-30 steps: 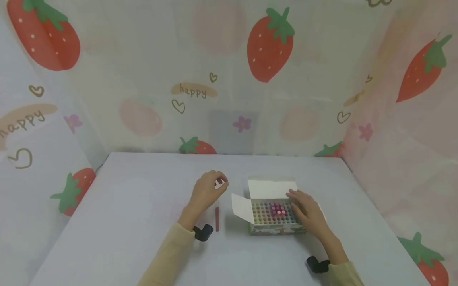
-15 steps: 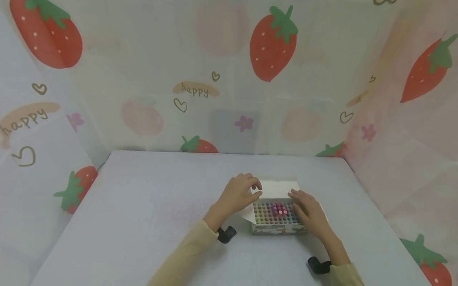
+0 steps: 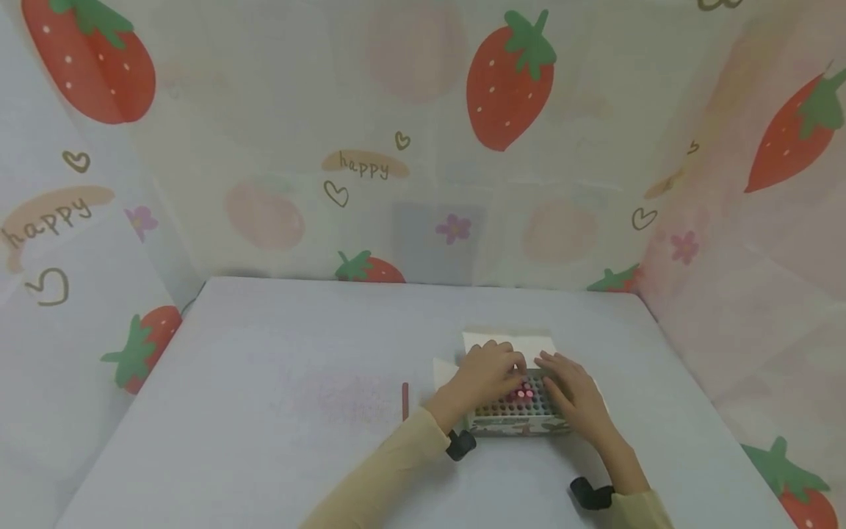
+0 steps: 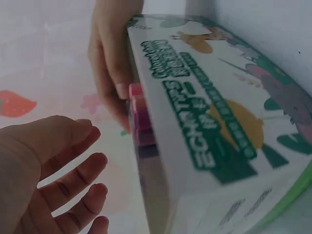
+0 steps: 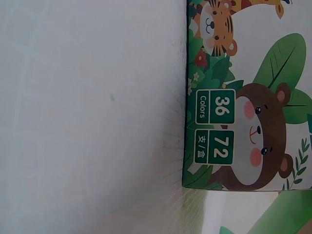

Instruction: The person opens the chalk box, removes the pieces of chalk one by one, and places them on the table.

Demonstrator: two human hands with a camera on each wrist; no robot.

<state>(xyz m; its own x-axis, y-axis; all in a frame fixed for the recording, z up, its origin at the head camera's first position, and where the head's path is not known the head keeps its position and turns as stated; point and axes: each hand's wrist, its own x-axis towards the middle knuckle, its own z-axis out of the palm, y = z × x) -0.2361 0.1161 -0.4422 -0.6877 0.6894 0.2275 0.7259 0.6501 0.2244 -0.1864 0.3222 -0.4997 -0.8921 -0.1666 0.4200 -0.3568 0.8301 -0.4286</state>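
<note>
A patterned box of coloured sticks lies on the table, its flaps folded back. Its top shows rows of round coloured ends; several pink and purple sticks stand higher than the others, partly hidden by my left hand. That hand hovers over the box's left half. In the left wrist view its fingers are loosely bent, with nothing between them and the thumb, apart from the box. My right hand rests along the box's right side, fingers extended. The right wrist view shows only the box's printed wall.
A thin reddish stick lies on the white table, left of the box, partly behind my left sleeve. Faint pink marks show on the tabletop. White flaps stick out behind and left of the box. Strawberry-print cloth surrounds the table.
My left hand has moved right, from beside the box to over its coloured ends, passing in front of the reddish stick. My right hand has stayed at the box's right side.
</note>
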